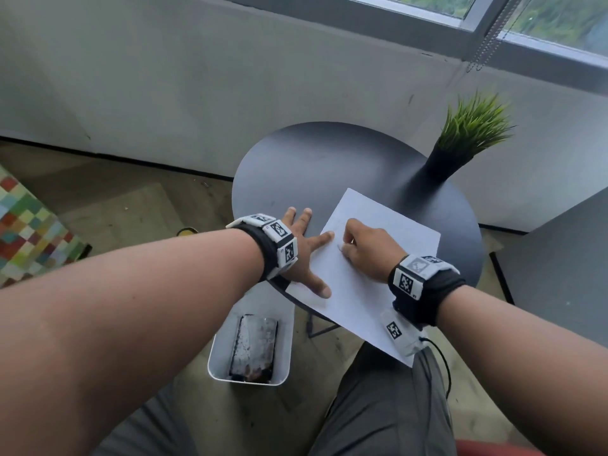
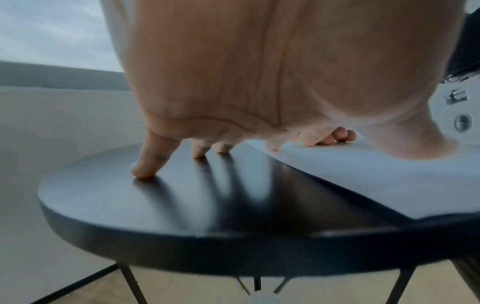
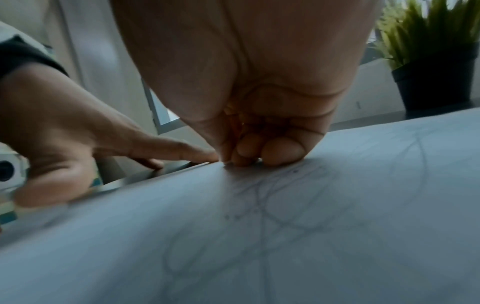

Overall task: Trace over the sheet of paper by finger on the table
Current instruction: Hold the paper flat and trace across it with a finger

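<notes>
A white sheet of paper (image 1: 355, 297) lies on the round dark table (image 1: 312, 166), its near corner hanging over the edge. Faint pencil lines (image 3: 262, 207) cross the sheet (image 3: 259, 246). My left hand (image 1: 306, 248) lies spread flat; its thumb and index finger press the sheet's left edge, and its other fingers (image 2: 148, 164) touch the bare tabletop (image 2: 182, 205). My right hand (image 1: 365, 245) rests on the sheet with its fingers curled (image 3: 270, 154), their tips touching the paper near the left edge. It holds nothing. Which finger touches the lines is hidden.
A potted green plant (image 1: 460, 143) stands at the table's far right. On the floor below the near left edge sits a white bin (image 1: 250, 347). A grey cabinet (image 1: 559, 258) stands to the right, a checkered cushion (image 1: 26, 225) to the left.
</notes>
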`<state>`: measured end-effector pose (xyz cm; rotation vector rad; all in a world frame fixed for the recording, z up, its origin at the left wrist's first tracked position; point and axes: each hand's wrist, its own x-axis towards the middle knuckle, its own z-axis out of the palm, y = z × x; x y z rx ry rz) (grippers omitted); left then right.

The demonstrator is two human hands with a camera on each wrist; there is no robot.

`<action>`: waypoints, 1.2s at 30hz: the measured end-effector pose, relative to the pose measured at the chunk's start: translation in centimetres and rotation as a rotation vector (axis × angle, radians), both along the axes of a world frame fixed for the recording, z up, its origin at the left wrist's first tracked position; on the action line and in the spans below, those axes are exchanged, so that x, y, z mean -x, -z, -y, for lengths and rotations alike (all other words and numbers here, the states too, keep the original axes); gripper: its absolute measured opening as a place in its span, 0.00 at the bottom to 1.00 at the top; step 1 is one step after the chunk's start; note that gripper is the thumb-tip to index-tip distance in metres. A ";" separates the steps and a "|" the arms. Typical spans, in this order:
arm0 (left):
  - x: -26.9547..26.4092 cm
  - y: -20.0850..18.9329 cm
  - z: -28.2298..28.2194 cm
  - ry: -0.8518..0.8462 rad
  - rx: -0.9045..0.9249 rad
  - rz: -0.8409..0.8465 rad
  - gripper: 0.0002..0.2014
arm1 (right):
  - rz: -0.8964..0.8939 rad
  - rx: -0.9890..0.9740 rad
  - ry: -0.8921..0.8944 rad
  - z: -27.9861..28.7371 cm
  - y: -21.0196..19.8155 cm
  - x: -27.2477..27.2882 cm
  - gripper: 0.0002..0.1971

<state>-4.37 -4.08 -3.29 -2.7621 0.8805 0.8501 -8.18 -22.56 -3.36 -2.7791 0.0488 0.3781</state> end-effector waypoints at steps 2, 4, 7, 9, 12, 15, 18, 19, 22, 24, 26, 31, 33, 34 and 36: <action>0.5 0.4 0.1 -0.009 0.020 0.035 0.67 | 0.016 0.000 -0.058 -0.5 -0.2 0.8 0.06; 0.4 0.5 -0.1 0.001 0.024 0.044 0.68 | 0.007 -0.026 -0.223 -1.3 -0.6 2.0 0.06; 0.3 0.3 -0.2 0.011 0.011 0.028 0.69 | -0.099 -0.001 -0.482 -1.7 -1.4 2.8 0.04; 0.3 0.2 -0.2 0.019 -0.007 0.027 0.70 | -0.081 0.001 -0.375 -0.9 -1.3 1.3 0.04; 0.2 0.3 -0.2 0.018 -0.008 0.022 0.70 | 0.059 0.080 -0.069 0.0 -0.6 -0.4 0.07; 0.2 0.2 -0.3 0.017 0.001 0.016 0.70 | 0.037 0.050 -0.298 -1.9 -0.1 2.0 0.06; 0.3 0.1 -0.2 0.020 -0.009 0.009 0.71 | -0.073 -0.009 -0.513 -1.7 -1.1 3.1 0.03; 0.3 0.1 -0.1 0.018 -0.012 0.008 0.70 | -0.074 0.007 -0.457 -1.2 -1.1 2.3 0.03; 0.2 0.1 -0.1 0.015 -0.018 0.012 0.70 | 0.028 0.087 -0.140 -0.1 -0.7 0.7 0.06; 0.2 0.1 -0.1 0.015 -0.012 0.012 0.71 | 0.051 0.126 -0.212 -1.4 -0.4 1.7 0.08; 0.3 0.1 -0.1 0.014 -0.012 0.010 0.71 | -0.035 0.067 -0.439 -2.8 -0.8 3.7 0.06; 0.3 -0.1 0.1 0.020 -0.029 0.010 0.70 | -0.027 0.082 -0.143 0.6 -1.2 1.9 0.05; 0.3 -0.2 0.0 0.021 -0.034 0.006 0.70 | 0.028 0.158 -0.095 0.4 -0.7 2.4 0.07; 0.3 -0.2 0.0 0.021 -0.036 0.006 0.70 | 0.027 0.160 -0.181 -0.5 -0.7 3.1 0.06; 0.3 -0.2 0.0 0.024 -0.034 0.003 0.70 | -0.043 0.087 -0.425 -2.3 -1.0 5.2 0.05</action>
